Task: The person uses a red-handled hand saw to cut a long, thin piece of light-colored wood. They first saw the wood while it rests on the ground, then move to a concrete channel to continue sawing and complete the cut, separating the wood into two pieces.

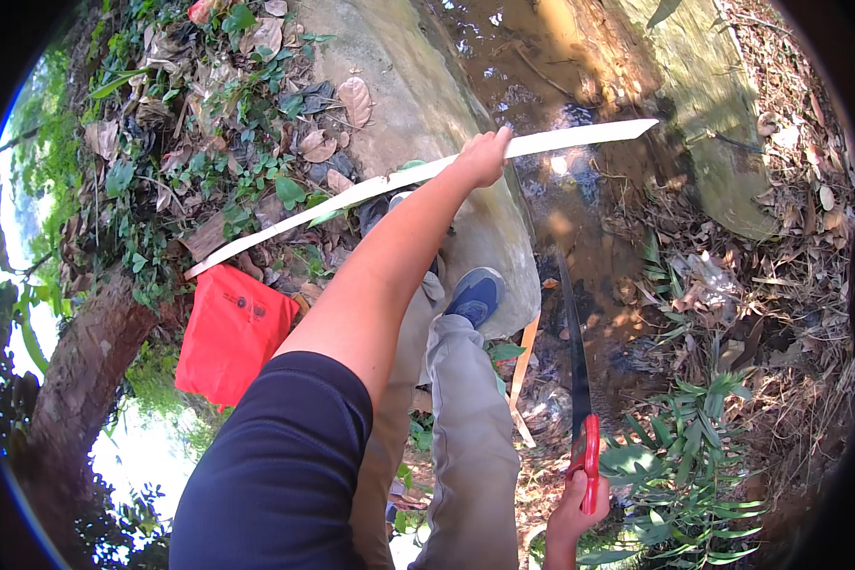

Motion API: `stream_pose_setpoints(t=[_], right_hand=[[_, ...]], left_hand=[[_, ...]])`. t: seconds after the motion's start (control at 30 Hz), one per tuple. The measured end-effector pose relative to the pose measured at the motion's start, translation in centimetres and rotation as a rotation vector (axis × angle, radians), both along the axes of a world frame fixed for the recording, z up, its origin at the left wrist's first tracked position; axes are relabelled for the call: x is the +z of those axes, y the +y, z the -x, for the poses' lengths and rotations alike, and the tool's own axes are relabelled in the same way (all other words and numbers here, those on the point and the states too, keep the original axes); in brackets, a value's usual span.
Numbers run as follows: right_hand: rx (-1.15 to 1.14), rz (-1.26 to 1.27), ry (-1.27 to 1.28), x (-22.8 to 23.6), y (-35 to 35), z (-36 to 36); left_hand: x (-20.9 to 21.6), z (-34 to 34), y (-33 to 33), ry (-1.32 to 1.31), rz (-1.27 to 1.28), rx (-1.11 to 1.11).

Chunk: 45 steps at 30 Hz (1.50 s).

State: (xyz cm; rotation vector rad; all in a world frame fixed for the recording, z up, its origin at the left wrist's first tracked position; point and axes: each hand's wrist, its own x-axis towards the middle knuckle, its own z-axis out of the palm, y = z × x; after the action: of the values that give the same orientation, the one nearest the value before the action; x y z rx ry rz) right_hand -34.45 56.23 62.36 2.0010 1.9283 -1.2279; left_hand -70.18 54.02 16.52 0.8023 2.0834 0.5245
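Note:
My left arm, in a dark sleeve, reaches forward over the concrete. My left hand (484, 157) is closed around a long, flat white strip (584, 136), perhaps wood, its right end cut at a slant. That end juts out over the water; the other end slopes down left to the ground by a red bag (230, 334). Low on the right, my right hand (577, 513) grips the red handle of a handsaw (581, 380). The saw's dark blade points away from me, apart from the strip.
Muddy water (579, 204) runs beside the pale concrete ledge (503, 233) where my blue shoe (477, 293) stands. A thin orange-brown strip (523, 370) leans by the ledge. Green fronds (689, 465) grow at lower right; a tree trunk (85, 366) rises at left.

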Motion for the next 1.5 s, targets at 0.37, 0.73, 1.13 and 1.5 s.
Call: stream_pose_setpoints(t=[0.37,0.73,1.13,1.5], right_hand=[[-0.18,-0.01,0.053,-2.5,0.6,-0.3],[-0.231,0.014,0.03,0.5,-0.8,0.3],[0.486,0.255,-0.084,18.2,-5.0,2.3],[0.424,0.242,-0.063,20.8,-9.7,1.6]], left_hand=[[1.0,-6.4,-0.3,0.19,0.196,-0.172],[8.1,-5.2,-7.3,-0.101,0.172,-0.111],[47.3,0.9,-20.7,-0.581,0.5,0.208],[58.2,-3.3,-20.7,-0.568,0.646,0.075]])
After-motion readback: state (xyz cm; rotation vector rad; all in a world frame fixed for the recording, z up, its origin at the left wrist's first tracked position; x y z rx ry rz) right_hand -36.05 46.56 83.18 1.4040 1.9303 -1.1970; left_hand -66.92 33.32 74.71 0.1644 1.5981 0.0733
